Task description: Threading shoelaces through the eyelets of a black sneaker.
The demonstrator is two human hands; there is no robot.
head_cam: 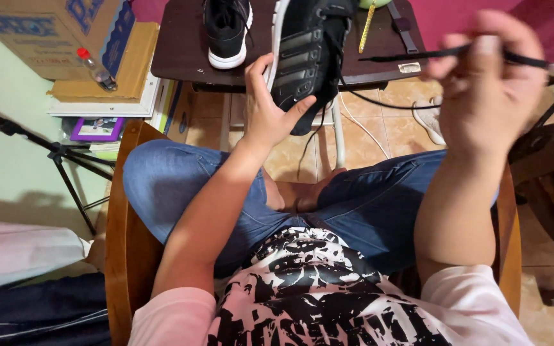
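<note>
I see the left hand [269,115] gripping the black shoe [306,57] above the tabletop [181,45], the right hand [482,83] apparently pinching its taut black lace [405,56]; keeping tension even helps.

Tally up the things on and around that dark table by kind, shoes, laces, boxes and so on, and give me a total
Black shoes: 2, one held by the left hand at, one on the dark table at
Black laces: 1, pulled by the right hand
Cardboard boxes: 1
Small bottles: 1
Yellow-green pencils: 1
Total: 6
</note>
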